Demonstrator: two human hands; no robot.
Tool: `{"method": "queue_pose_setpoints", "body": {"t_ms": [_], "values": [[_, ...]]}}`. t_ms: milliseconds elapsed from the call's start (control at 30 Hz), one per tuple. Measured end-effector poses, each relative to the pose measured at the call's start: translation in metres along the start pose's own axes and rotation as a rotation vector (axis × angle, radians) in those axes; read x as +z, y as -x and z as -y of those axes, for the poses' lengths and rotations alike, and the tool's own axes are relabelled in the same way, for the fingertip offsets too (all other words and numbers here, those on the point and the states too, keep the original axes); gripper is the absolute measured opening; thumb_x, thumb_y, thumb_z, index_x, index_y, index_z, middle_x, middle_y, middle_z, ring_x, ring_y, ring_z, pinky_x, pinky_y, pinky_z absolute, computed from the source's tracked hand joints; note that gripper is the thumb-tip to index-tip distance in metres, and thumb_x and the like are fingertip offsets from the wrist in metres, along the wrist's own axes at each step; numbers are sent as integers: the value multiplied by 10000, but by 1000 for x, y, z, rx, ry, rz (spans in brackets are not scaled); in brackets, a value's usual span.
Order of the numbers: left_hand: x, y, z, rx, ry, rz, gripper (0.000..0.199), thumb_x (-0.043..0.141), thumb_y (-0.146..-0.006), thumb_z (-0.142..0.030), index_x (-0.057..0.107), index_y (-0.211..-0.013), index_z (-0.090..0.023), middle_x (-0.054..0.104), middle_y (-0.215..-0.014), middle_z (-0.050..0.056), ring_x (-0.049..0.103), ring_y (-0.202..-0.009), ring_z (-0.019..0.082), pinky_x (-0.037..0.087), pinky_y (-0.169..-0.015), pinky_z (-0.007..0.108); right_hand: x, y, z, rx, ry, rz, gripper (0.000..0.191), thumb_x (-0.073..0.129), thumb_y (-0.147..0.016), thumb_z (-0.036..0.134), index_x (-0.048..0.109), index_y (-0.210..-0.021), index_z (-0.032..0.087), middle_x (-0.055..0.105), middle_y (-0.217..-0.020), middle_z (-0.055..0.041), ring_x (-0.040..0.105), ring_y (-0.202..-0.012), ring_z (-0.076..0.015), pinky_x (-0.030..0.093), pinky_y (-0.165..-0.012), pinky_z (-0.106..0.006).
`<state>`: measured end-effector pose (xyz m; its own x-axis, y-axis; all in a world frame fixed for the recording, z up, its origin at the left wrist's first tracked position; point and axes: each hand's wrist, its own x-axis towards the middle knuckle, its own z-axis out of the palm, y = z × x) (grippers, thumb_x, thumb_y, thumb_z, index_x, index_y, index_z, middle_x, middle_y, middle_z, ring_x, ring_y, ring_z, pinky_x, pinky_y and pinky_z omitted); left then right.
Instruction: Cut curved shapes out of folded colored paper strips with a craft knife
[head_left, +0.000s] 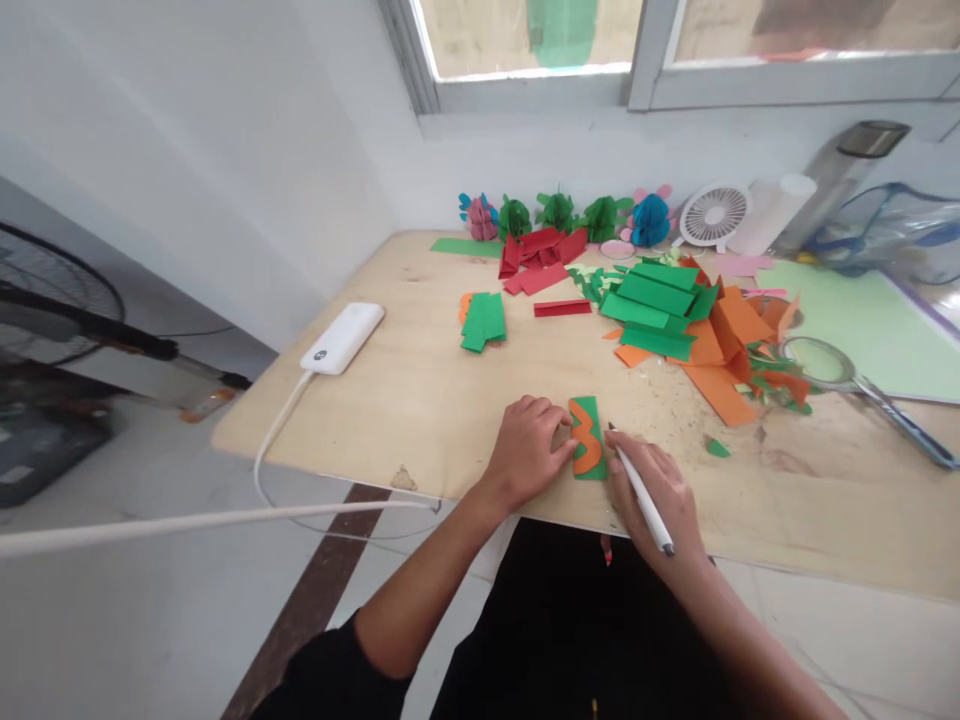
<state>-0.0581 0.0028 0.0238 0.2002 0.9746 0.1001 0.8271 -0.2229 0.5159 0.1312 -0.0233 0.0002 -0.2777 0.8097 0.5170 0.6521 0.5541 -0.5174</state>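
A green paper strip (590, 408) lies near the front edge of the table, with a wavy orange paper cut-out (587, 440) on top of it. My left hand (529, 445) is closed, its thumb and curled fingers holding the left edge of the cut-out and strip against the wood. On the other side, my right hand (660, 495) grips a white pen (645, 497). The pen's dark tip points up and left, just right of the strip and apart from it.
Green folded papers (652, 295), orange papers (724, 340) and red papers (544, 250) are heaped farther back. A magnifying glass (855, 377) lies right; a white power bank (343, 338) with a cable sits left. Paper figures (559, 212) and a small fan (715, 215) line the wall.
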Motion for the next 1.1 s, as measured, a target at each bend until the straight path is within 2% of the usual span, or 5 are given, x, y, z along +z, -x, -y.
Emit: {"method": "queue_pose_setpoints", "body": {"t_ms": [267, 433, 567, 867, 1100], "values": [[5, -8, -15, -144, -110, 47, 91, 709, -792, -251, 634, -831, -217, 670, -952, 41, 579, -994, 265, 448, -885, 417, 1, 3, -3, 47, -84, -36, 250, 472, -951, 261, 619, -1152, 236, 742, -1030, -87, 698, -942, -239, 545, -852, -414], [6, -7, -21, -190, -138, 46, 107, 708, -800, -264, 651, -882, -225, 675, -991, 41, 578, -1014, 264, 449, -895, 414, 3, 5, -6, 59, -127, -82, 235, 473, -937, 250, 626, -1115, 232, 743, -1019, -92, 697, -912, -238, 541, -829, -401], [6, -6, -25, -215, -152, 40, 59, 701, -799, -244, 667, -842, -226, 676, -973, 43, 584, -1012, 271, 460, -873, 414, 4, 7, -8, 67, -147, -102, 239, 465, -941, 257, 619, -1123, 234, 744, -1015, -89, 695, -900, -235, 534, -841, -405], [12, -2, -29, -238, -116, -31, 89, 698, -769, -165, 644, -802, -229, 703, -930, 15, 600, -1001, 244, 465, -877, 390, 8, 7, -12, 117, -174, -158, 262, 454, -947, 293, 642, -1119, 234, 743, -1042, -96, 693, -950, -241, 536, -856, -404], [24, 2, -28, -277, -83, -110, 83, 675, -787, -143, 644, -761, -216, 719, -906, 4, 612, -1013, 224, 439, -923, 365, 5, 5, -9, 176, -182, -162, 295, 418, -965, 311, 631, -1159, 251, 756, -972, -69, 710, -918, -222, 547, -834, -363]]}}
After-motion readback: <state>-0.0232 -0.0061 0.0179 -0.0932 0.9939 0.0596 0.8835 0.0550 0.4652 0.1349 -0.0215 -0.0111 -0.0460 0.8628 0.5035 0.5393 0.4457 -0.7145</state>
